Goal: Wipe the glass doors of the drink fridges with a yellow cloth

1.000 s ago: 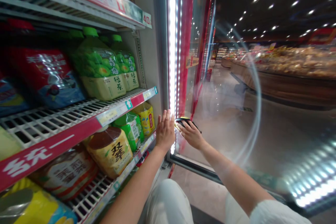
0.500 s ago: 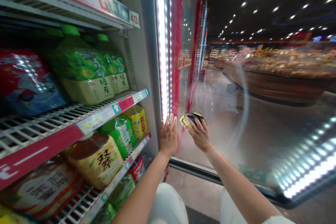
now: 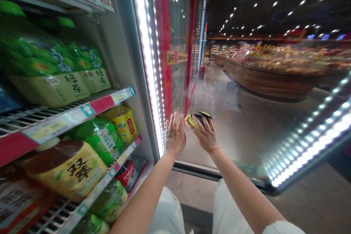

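A glass door [image 3: 233, 131] stands in front of me, with a black lower edge and bright light strips. My right hand [image 3: 205, 135] presses a yellow and black cloth [image 3: 201, 117] to the inside of the glass, its fingers over the cloth. Just left of it, my left hand [image 3: 175, 135] lies with fingers spread near the red strip at the glass's left side and holds nothing. A small gap separates the two hands.
Shelves at the left hold green tea bottles [image 3: 79, 62], a brown drink bottle [image 3: 65, 168] and a yellow pack [image 3: 126, 124]. Price rails [image 3: 104, 106] jut out near my left arm. Beyond the glass is a wood-sided produce display [image 3: 263, 76].
The view has turned right, so shelves and light strip sit further left. Both hands stay near the same place in the picture, the right one still on the cloth.
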`<state>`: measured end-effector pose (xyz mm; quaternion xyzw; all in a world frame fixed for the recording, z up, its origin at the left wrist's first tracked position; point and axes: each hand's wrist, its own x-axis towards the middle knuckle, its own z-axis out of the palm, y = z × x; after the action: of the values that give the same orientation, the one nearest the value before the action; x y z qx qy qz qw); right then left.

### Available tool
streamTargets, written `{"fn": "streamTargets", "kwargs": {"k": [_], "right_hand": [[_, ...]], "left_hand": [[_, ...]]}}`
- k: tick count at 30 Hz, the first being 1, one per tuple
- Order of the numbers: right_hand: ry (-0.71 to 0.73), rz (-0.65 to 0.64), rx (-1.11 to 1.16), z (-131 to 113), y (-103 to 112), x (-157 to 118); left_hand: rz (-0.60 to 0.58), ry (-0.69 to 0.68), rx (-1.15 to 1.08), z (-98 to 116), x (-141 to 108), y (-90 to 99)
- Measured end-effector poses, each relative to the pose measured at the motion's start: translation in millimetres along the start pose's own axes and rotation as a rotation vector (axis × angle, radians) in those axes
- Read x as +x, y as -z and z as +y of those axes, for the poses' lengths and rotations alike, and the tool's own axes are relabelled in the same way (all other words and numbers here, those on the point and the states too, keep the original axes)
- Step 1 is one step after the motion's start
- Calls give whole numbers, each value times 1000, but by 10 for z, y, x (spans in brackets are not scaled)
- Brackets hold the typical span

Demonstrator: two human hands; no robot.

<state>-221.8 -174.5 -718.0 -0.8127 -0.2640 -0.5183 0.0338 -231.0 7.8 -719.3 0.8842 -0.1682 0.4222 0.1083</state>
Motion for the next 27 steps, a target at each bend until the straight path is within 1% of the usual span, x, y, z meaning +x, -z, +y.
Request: {"fn": "streamTargets", "kwargs": {"k": [2,3,5,7,8,10,12,14,15,17,19,21,23,24,26,27], "right_hand": [[-85,51,-5,174,94,129],[-148,96,-16,256,138,141],[-265,187,-49,351,194,38],[-326,231,-89,332,194,-173],[-334,219,-104,293,180,-273],[-293,141,-113,222,152,-379],[-207,68,-113,246,172,-322],[-145,51,-122,398,254,-179],[-145,68,-134,503,309,-121],[-218,133,-169,705,413,-108],[-345,212,-204,812,466,-260],[-430,244,-219,798,453,-498],[-427,209,-216,728,409,-673],[-396,175,-210,706,397,-700],[-322,107,-201,743,424,-621],[-298,88,-199,810,466,-534]], "left_hand": [[-3,4,-19,84,30,-29],[-5,0,-27,123,39,-47],[2,-9,-38,186,44,-81],[17,-19,-45,233,43,-110],[22,-25,-51,253,46,-121],[21,-40,-70,299,64,-141],[12,-50,-93,367,101,-165],[4,-50,-113,460,145,-199],[3,-50,-123,513,165,-220],[12,-58,-142,623,193,-268],[28,-78,-151,723,205,-314],[38,-100,-154,805,207,-351],[43,-108,-154,871,211,-378],[48,-108,-153,903,217,-390],[58,-100,-146,973,237,-411],[61,-99,-144,1013,250,-424]]}}
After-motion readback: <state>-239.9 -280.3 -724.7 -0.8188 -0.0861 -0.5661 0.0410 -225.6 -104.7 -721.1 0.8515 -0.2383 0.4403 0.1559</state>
